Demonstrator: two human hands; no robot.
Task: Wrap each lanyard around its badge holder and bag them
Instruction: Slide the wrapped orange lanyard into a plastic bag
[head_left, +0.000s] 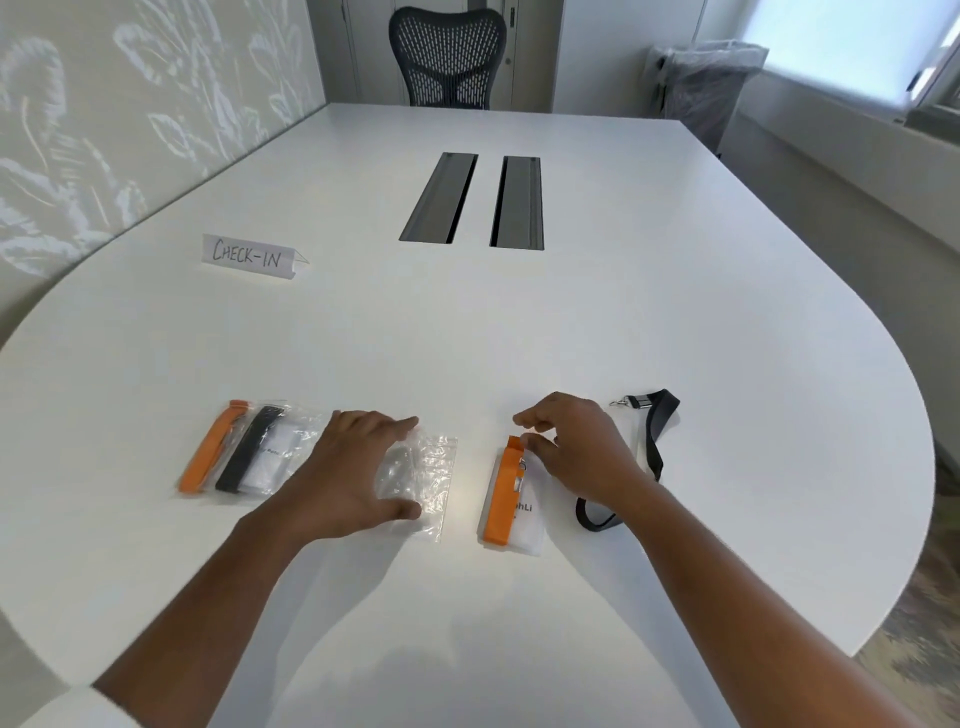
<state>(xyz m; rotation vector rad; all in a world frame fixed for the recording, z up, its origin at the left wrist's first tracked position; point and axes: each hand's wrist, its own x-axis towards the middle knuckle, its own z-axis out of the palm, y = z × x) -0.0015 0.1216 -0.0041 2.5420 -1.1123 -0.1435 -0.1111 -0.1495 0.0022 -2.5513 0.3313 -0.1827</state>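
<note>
Left of the empty bag (423, 480), a filled bag (244, 449) holds two wrapped badges. The left hand (348, 467) lies flat on the empty bag. To its right, the right hand (569, 452) pinches the orange-wrapped badge (511, 501); the black lanyard (657, 441) beyond remains unwrapped.

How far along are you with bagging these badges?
Done: one bag at left holds two wrapped badges. In hand: the left hand rests on an empty bag; the right hand touches the orange-wrapped badge. Left: the black lanyard lies unwrapped.
</note>
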